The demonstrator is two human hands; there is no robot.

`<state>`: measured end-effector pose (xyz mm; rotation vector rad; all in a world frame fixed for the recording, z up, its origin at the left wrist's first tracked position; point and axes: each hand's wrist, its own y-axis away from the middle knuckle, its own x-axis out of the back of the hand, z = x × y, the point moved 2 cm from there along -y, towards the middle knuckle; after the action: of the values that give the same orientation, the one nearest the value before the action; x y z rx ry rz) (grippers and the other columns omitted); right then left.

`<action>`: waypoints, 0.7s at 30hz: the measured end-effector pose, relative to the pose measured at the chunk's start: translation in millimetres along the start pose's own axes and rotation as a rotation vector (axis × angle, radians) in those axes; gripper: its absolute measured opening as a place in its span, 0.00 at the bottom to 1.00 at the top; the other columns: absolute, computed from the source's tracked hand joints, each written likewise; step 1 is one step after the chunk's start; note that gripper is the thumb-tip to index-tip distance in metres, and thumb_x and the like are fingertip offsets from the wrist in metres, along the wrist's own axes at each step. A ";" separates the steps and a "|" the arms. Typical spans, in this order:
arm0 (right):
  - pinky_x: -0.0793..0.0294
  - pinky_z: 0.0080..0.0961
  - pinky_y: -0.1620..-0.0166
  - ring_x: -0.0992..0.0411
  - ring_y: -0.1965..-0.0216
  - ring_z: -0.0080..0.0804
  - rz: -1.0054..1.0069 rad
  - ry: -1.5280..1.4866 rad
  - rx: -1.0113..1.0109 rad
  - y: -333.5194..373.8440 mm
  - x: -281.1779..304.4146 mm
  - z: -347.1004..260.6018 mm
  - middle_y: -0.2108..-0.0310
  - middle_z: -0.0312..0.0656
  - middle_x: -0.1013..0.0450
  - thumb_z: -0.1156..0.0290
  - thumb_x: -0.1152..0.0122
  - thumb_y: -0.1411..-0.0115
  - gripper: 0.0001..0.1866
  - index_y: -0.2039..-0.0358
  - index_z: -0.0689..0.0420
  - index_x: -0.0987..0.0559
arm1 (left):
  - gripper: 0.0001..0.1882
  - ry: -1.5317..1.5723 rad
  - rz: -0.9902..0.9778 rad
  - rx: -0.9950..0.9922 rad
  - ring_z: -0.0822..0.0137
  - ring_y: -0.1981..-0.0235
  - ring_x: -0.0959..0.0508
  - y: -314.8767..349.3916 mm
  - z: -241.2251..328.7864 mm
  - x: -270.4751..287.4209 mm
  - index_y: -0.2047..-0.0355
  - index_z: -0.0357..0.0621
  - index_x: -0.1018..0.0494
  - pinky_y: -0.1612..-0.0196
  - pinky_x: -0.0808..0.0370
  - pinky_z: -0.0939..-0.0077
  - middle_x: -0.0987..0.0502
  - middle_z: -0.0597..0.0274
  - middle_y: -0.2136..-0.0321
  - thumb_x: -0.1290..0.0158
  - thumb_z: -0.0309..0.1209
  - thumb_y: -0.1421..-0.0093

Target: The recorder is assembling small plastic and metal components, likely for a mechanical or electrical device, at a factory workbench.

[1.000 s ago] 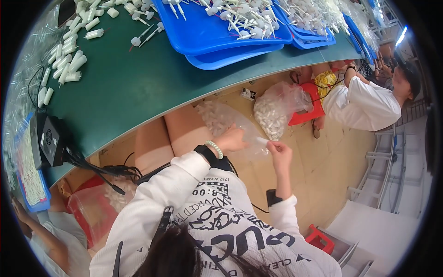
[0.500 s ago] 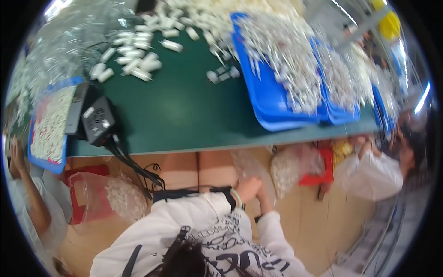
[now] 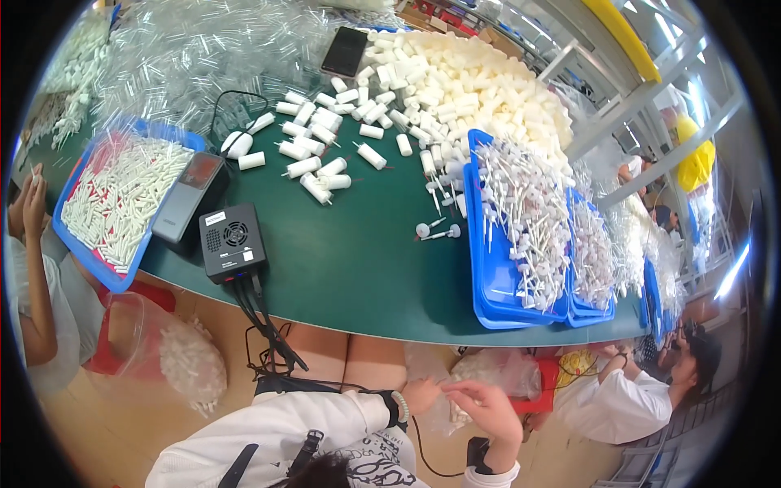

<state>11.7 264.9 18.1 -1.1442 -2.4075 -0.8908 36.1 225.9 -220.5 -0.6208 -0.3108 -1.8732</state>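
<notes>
Just right of my lap, below the table's front edge, my left hand (image 3: 420,396) reaches beside a clear plastic bag (image 3: 439,419). It has a pale coiled band at the wrist, and its fingertips are partly hidden. My right hand (image 3: 490,409), with a black watch at the wrist, is raised beside it. Its fingers stretch out toward the left hand, apart, with nothing visible in them. The plastic bag hangs low by both hands; white pieces (image 3: 460,413) show in it.
White cylinders (image 3: 309,146) lie on the green table (image 3: 358,260), near a phone (image 3: 345,52). Blue trays (image 3: 498,281) of thin white-stemmed parts stand right. A black box (image 3: 233,241) with cables and a blue tray (image 3: 122,281) of white sticks stand left. Co-workers (image 3: 626,398) sit either side.
The view has shifted, so more of the tabletop shows. My right hand has come up and apart from the left, its fingers now stretched out. The left hand stays by my lap.
</notes>
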 end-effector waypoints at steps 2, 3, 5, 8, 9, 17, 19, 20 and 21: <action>0.31 0.20 0.63 0.27 0.67 0.30 0.064 0.045 0.276 -8.8 1.8 -82.1 0.69 0.45 0.25 0.75 0.45 0.48 0.09 0.65 0.62 0.23 | 0.21 0.024 0.070 0.016 0.49 0.67 0.26 -1.4 -19.7 -16.2 0.55 0.43 0.34 0.68 0.27 0.58 0.30 0.47 0.67 0.54 0.25 0.52; 0.31 0.21 0.62 0.27 0.65 0.31 0.165 0.033 0.403 -5.8 7.3 -107.6 0.69 0.44 0.25 0.75 0.45 0.48 0.11 0.63 0.62 0.24 | 0.21 0.024 0.071 0.017 0.49 0.67 0.26 0.6 -10.8 -5.1 0.55 0.43 0.34 0.68 0.27 0.58 0.30 0.47 0.67 0.54 0.25 0.52; 0.31 0.24 0.66 0.29 0.70 0.32 0.389 0.028 0.726 8.0 22.5 -145.7 0.73 0.43 0.27 0.74 0.48 0.46 0.13 0.60 0.64 0.27 | 0.14 -0.182 0.000 -0.066 0.51 0.64 0.27 11.8 38.8 48.7 0.62 0.41 0.31 0.63 0.28 0.59 0.29 0.48 0.68 0.54 0.25 0.52; 0.32 0.29 0.69 0.32 0.72 0.32 0.363 -0.118 1.104 44.2 58.7 -186.5 0.69 0.46 0.30 0.65 0.55 0.40 0.21 0.50 0.65 0.37 | 0.10 -0.097 -0.040 -0.419 0.52 0.65 0.27 33.4 87.9 94.5 0.67 0.38 0.31 0.63 0.29 0.60 0.29 0.50 0.70 0.53 0.27 0.51; 0.33 0.31 0.66 0.33 0.67 0.33 0.287 -0.204 1.232 55.1 63.3 -199.2 0.62 0.47 0.33 0.63 0.57 0.39 0.23 0.47 0.63 0.40 | 0.11 0.051 -0.103 -0.298 0.54 0.63 0.28 41.1 116.2 126.4 0.65 0.39 0.31 0.62 0.30 0.61 0.29 0.53 0.64 0.53 0.28 0.49; 0.33 0.34 0.61 0.33 0.63 0.35 0.324 -0.484 1.364 37.1 83.8 -178.6 0.56 0.50 0.36 0.60 0.58 0.39 0.24 0.47 0.62 0.42 | 0.15 0.602 0.403 -0.416 0.61 0.64 0.26 106.9 224.3 363.6 0.58 0.36 0.31 0.59 0.31 0.68 0.25 0.54 0.63 0.56 0.33 0.40; 0.32 0.34 0.60 0.32 0.64 0.36 0.323 -0.515 1.404 38.1 91.4 -182.8 0.56 0.50 0.35 0.60 0.58 0.39 0.24 0.48 0.62 0.42 | 0.16 0.793 0.651 -0.566 0.61 0.64 0.26 120.0 255.3 374.7 0.60 0.37 0.30 0.59 0.33 0.67 0.26 0.54 0.62 0.58 0.36 0.40; 0.32 0.34 0.60 0.32 0.64 0.36 0.320 -0.519 1.431 38.8 98.6 -185.0 0.56 0.50 0.35 0.60 0.58 0.39 0.24 0.48 0.62 0.41 | 0.15 0.910 0.848 -0.678 0.63 0.65 0.26 121.2 274.3 370.9 0.61 0.39 0.29 0.59 0.34 0.67 0.25 0.55 0.62 0.58 0.37 0.40; 0.32 0.34 0.60 0.32 0.64 0.36 0.366 -0.507 1.430 41.9 112.5 -177.4 0.56 0.50 0.35 0.60 0.58 0.39 0.23 0.48 0.62 0.41 | 0.12 0.935 0.920 -0.386 0.65 0.65 0.27 124.0 302.2 370.4 0.64 0.44 0.28 0.59 0.35 0.70 0.24 0.60 0.66 0.56 0.37 0.41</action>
<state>-20.8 232.7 227.4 -1.0710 -2.1225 1.2111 129.3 35.8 225.7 -0.0308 0.8350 -1.1246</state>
